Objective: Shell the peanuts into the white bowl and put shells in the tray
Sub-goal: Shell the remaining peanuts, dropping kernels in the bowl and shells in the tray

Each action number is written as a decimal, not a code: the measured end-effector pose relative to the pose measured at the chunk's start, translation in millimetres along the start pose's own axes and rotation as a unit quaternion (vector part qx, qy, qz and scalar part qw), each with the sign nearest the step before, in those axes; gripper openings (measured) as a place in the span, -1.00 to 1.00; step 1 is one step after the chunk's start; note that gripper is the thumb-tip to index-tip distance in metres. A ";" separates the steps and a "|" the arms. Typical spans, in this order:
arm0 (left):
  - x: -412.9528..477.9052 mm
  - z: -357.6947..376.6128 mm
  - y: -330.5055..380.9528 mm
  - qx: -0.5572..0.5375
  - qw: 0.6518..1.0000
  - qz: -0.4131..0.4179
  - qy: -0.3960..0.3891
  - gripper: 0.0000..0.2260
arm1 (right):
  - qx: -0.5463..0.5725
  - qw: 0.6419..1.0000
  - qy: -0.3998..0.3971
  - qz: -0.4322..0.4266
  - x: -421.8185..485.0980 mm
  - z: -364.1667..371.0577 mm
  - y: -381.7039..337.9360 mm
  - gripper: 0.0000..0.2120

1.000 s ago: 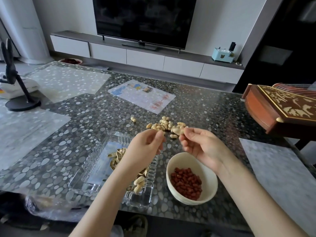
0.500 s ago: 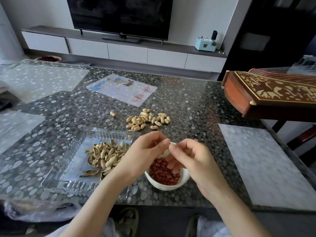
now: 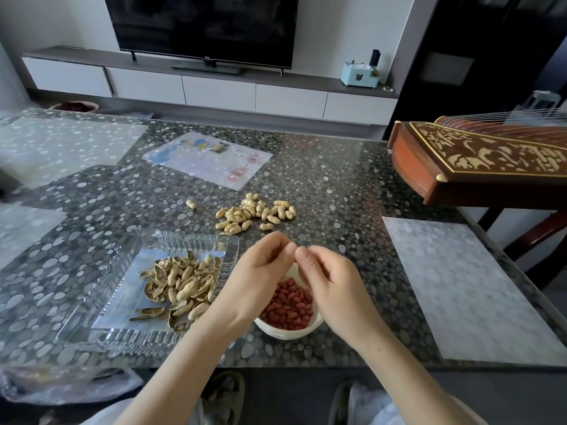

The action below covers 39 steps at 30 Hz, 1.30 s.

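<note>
Near table (image 3: 346,191) edge, over white bowl (image 3: 288,332) | left hand (image 3: 260,273), right hand (image 3: 326,282) touching

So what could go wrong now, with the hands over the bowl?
The left hand and right hand meet fingertip to fingertip above the white round bowl of red kernels, so shell bits might drop in there rather than the clear glass tray. A kernel could also bounce onto the pebble-patterned table.

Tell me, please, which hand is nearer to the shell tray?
Left. The left hand is at the right wall of the tray, its wrist overlapping that edge in this view; the right hand is further right, over the bowl.
</note>
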<state>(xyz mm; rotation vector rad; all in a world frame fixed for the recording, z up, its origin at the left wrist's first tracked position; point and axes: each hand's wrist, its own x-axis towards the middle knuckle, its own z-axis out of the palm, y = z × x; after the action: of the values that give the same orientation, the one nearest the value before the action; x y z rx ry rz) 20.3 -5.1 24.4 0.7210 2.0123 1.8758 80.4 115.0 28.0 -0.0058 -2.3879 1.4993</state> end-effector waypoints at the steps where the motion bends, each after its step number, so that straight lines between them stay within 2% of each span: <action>1: -0.3 1.8 0.9 -0.032 0.999 -0.014 -0.008 -0.74 | 0.011 1.000 0.004 0.000 -0.3 0.3 -0.8 -0.70; 4: 0.0 5.8 5.2 -0.121 0.991 -0.045 -0.048 -0.70 | 0.043 0.999 0.002 0.001 -0.5 0.0 -1.2 -0.67; 7: 0.6 8.3 6.9 -0.180 0.981 -0.057 -0.052 -0.72 | 0.036 0.999 0.014 -0.013 -1.7 0.8 -2.9 -0.65; 13: -5.0 14.9 0.1 0.011 1.000 0.010 0.005 -0.66 | -0.032 0.998 0.054 -0.006 -3.3 3.5 0.8 -0.61; 22: -4.6 7.2 2.1 0.015 1.000 -0.020 0.007 -0.65 | 0.058 0.987 0.012 0.147 1.4 -1.7 0.7 -0.54; 25: -3.4 3.5 0.5 -0.047 0.997 -0.064 0.002 -0.67 | 0.178 0.956 -0.011 0.231 3.8 -3.9 -0.9 -0.58; 29: -0.1 -1.9 5.6 -0.213 0.971 -0.109 0.002 -0.68 | 0.404 0.862 -0.086 0.293 8.3 -12.2 -1.0 -0.57; 30: 0.9 -4.4 6.7 -0.203 0.974 -0.104 0.008 -0.67 | 0.413 0.857 -0.083 0.298 9.3 -14.3 0.2 -0.57; 31: 1.0 -6.7 6.6 -0.142 0.986 -0.088 0.016 -0.66 | 0.397 0.865 -0.071 0.300 9.8 -16.6 1.7 -0.57; 32: 0.1 -8.6 5.3 -0.036 0.997 -0.064 0.028 -0.64 | 0.365 0.880 -0.055 0.299 10.3 -18.3 3.3 -0.57; 34: -0.7 -9.6 2.4 0.176 0.983 -0.004 0.048 -0.62 | 0.288 0.912 -0.028 0.290 10.4 -21.0 5.9 -0.57; 35: -0.6 -10.0 1.2 0.231 0.971 0.014 0.054 -0.63 | 0.255 0.923 -0.020 0.286 10.5 -21.7 7.3 -0.56; 39: 3.8 -15.2 -1.8 0.278 0.957 0.021 0.084 -0.61 | 0.192 0.941 -0.009 0.279 9.9 -21.4 9.2 -0.56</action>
<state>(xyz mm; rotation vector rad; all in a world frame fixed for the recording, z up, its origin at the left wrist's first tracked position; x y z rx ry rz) 8.8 -15.9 24.7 0.7569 2.6955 1.4248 75.3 139.7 31.1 -0.6276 -2.1613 2.1986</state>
